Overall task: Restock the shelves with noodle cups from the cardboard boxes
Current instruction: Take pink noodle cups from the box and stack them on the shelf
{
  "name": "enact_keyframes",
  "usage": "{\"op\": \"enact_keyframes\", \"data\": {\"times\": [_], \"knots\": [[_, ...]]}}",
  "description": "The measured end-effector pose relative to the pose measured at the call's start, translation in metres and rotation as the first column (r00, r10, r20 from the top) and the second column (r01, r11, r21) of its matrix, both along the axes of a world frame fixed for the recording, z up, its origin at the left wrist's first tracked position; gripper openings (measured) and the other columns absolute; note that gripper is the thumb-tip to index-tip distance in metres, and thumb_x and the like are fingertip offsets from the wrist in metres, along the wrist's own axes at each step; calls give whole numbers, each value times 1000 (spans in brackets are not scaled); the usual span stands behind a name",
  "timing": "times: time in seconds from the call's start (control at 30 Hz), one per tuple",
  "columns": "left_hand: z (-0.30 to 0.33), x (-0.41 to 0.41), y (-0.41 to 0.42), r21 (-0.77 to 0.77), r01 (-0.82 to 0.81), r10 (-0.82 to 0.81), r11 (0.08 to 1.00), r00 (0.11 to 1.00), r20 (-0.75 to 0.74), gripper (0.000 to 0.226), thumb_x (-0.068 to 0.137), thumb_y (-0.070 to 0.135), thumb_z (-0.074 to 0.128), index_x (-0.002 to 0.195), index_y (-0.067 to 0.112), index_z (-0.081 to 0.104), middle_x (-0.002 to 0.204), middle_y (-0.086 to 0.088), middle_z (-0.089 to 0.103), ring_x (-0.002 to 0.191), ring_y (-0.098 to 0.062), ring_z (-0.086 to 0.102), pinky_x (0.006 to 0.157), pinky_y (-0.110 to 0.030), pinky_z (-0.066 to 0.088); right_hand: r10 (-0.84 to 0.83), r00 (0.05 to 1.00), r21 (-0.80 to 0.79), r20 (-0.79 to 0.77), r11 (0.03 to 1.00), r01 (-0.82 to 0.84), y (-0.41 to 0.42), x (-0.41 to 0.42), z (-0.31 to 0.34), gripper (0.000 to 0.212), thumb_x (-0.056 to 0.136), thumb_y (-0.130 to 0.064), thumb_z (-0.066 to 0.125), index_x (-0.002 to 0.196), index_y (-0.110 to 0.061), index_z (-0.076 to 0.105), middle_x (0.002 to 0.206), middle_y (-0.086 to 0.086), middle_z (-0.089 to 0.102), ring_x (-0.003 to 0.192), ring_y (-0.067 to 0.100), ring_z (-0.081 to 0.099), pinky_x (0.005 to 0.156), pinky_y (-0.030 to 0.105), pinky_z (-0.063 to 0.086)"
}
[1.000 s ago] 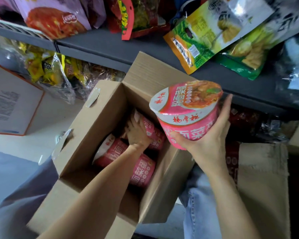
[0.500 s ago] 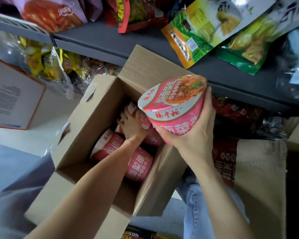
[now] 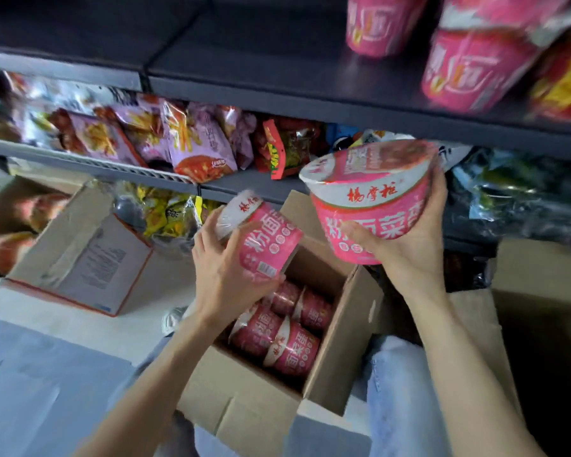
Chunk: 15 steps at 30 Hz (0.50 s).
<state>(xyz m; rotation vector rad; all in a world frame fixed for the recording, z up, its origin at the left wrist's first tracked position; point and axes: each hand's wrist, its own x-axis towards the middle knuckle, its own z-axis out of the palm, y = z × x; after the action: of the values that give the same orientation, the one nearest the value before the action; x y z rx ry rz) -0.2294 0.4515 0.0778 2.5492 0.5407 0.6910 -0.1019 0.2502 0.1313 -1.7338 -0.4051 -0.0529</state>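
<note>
Above the cardboard box [image 3: 330, 328], two glossy round pink cups [image 3: 370, 206].

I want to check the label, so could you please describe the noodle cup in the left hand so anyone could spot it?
Start at the open cardboard box below the shelves, part full of pink noodle cups. Just above its far left corner, the left hand holds one cup. Unlike the upright cup in the right hand, it lies tilted on its side, white lid pointing up-left.
</note>
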Motion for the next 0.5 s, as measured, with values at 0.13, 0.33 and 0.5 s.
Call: {"op": "enact_keyframes", "data": {"times": [0.13, 0.33, 0.5], "knots": [[64, -4, 16, 107, -1, -9, 994, 996, 93, 79, 50, 59, 71, 120, 29, 49, 141, -20, 35, 122, -36, 35, 97, -52, 35, -15, 988, 37, 155, 999, 10, 26, 12, 66, 128, 52, -57, 83, 151, -24, 10, 154, -5, 24, 141, 10, 26, 116, 42, 27], [136, 13, 31, 309, 25, -100, 951, 968, 230, 74, 57, 58, 73, 118, 24, 48, 143, -11, 25, 129, -33, 24, 103, -52, 24, -302, 940, -53, 158, 948, 313, 83, 81, 101, 128, 54, -56, 84, 151, -26, 8, 155, 3, 23, 142, 25, 21, 113, 54, 13], [165, 40, 44, 542, 93, -263, 835, 933, 245, 66, 65, 54, 73, 118, 25, 47, 142, -14, 25, 132, -35, 27, 110, -66, 16, -382, 923, -119, 50, 915, 385, 112, 123, 78, 128, 59, -49, 85, 152, -16, 2, 154, 13, 21, 141, 31, 21, 113, 53, 21]]}}
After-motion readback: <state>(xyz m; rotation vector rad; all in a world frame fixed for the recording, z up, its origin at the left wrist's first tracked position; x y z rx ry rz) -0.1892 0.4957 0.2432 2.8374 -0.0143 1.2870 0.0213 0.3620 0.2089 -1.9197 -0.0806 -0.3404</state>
